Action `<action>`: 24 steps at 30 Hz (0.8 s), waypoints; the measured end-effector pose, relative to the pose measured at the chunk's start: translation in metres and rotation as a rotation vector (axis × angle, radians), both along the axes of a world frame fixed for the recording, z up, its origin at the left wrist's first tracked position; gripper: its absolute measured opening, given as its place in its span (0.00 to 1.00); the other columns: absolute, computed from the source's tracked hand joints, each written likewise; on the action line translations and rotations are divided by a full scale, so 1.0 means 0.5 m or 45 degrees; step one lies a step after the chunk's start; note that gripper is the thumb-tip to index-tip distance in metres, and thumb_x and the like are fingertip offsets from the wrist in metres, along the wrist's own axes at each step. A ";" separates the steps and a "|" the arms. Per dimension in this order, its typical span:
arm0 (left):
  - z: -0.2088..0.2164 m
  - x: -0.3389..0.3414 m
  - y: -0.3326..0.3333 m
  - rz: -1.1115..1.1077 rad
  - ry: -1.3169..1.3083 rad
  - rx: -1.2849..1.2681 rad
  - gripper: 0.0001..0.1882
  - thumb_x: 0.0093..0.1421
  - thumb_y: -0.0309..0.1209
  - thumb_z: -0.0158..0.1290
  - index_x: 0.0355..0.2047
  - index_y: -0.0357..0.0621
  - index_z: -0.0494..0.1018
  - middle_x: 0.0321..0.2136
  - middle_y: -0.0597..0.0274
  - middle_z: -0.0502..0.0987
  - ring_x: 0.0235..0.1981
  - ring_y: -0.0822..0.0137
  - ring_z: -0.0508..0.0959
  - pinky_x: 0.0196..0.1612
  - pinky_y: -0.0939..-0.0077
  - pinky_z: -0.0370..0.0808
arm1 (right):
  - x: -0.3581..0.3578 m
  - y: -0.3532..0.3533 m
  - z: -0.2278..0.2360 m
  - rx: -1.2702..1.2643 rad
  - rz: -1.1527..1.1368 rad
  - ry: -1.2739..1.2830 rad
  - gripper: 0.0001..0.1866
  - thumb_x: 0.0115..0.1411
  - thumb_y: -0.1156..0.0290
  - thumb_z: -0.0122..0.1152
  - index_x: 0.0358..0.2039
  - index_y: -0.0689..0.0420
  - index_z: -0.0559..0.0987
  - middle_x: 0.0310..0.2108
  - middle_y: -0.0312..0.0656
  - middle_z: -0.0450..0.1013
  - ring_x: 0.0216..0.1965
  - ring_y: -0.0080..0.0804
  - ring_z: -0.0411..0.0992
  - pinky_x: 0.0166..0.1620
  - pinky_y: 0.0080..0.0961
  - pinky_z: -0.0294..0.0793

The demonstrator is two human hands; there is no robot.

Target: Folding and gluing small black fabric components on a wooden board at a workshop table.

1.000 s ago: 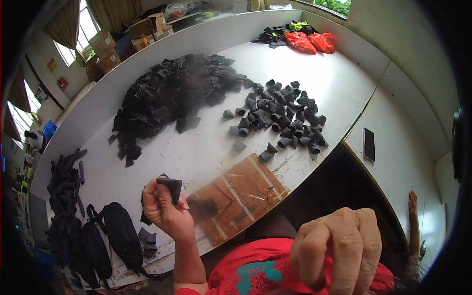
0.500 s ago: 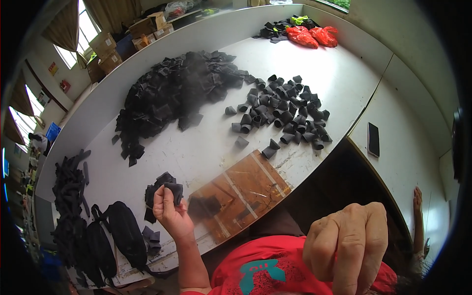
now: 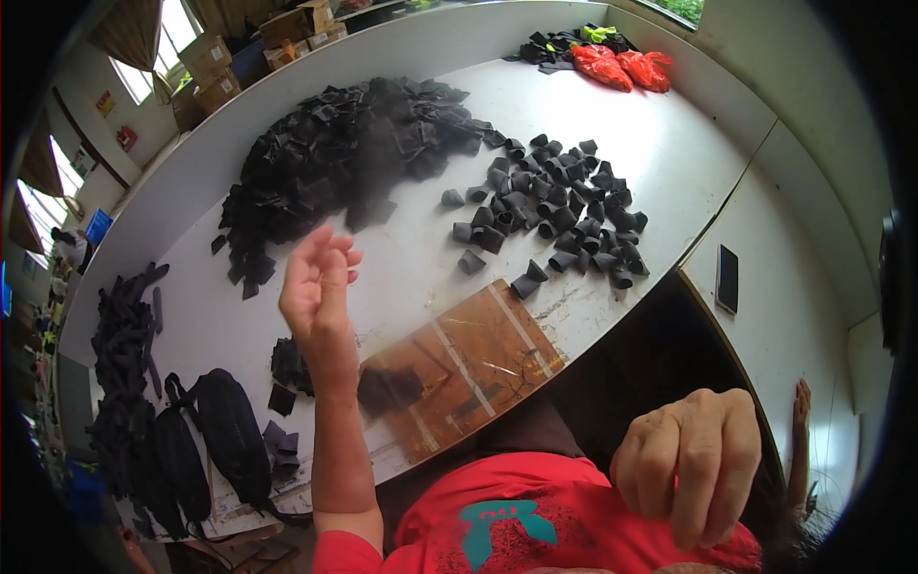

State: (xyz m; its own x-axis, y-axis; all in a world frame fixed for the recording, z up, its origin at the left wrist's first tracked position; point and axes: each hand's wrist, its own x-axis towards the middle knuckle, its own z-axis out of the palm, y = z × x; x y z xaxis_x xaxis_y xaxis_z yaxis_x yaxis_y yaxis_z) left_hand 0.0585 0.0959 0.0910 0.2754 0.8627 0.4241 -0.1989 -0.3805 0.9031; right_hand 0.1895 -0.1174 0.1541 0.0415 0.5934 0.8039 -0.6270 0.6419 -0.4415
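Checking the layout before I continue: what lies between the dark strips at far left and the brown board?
Between the dark strips and brown board, the head view shows, left to right: two black pouches, small black pieces and the left forearm.

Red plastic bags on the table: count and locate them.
2: the left red bag at the far end of the white table, by the black-and-lime heap; the right red bag directly beside the first. Others may be hidden.

Left hand (image 3: 320,287) hovers at nine o'clock, right hand (image 3: 690,454) at four; a black pile (image 3: 316,158) sits on the counter (image 3: 574,107) at eleven.
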 end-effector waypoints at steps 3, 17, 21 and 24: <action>0.033 -0.072 -0.076 -0.052 -0.220 0.241 0.10 0.57 0.29 0.47 0.33 0.33 0.70 0.26 0.56 0.74 0.25 0.71 0.71 0.32 0.80 0.68 | 0.027 0.021 -0.089 -0.285 0.029 -0.008 0.07 0.47 0.74 0.60 0.19 0.65 0.75 0.20 0.50 0.70 0.18 0.32 0.65 0.22 0.24 0.61; 0.150 -0.188 -0.256 0.034 -0.742 -0.399 0.10 0.52 0.23 0.48 0.16 0.49 0.67 0.17 0.71 0.71 0.16 0.81 0.70 0.19 0.90 0.66 | -0.079 0.053 -0.315 -1.596 -0.059 -0.806 0.04 0.52 0.76 0.56 0.25 0.62 0.73 0.24 0.36 0.68 0.24 0.23 0.65 0.28 0.18 0.65; 0.140 -0.203 -0.252 0.196 -0.762 -0.258 0.14 0.47 0.17 0.52 0.13 0.53 0.69 0.13 0.76 0.72 0.14 0.85 0.71 0.18 0.94 0.65 | -0.086 0.073 -0.343 -1.213 -0.562 -1.414 0.03 0.52 0.76 0.57 0.27 0.61 0.73 0.23 0.41 0.68 0.23 0.31 0.67 0.27 0.22 0.67; 0.091 -0.264 -0.199 -0.191 -0.639 -0.151 0.09 0.48 0.16 0.48 0.16 0.45 0.68 0.12 0.69 0.70 0.11 0.76 0.69 0.17 0.86 0.67 | -0.097 0.095 -0.348 -1.195 -0.722 -1.465 0.05 0.50 0.76 0.56 0.28 0.60 0.72 0.25 0.46 0.68 0.27 0.43 0.69 0.29 0.31 0.68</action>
State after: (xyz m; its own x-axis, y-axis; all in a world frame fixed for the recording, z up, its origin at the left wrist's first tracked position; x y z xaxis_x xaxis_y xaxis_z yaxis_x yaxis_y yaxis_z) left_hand -0.0733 -0.0034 0.1366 0.1881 0.8795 0.4371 -0.6616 -0.2155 0.7183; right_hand 0.1411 -0.0701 -0.0198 0.0749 0.9950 -0.0658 0.5221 -0.0953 -0.8475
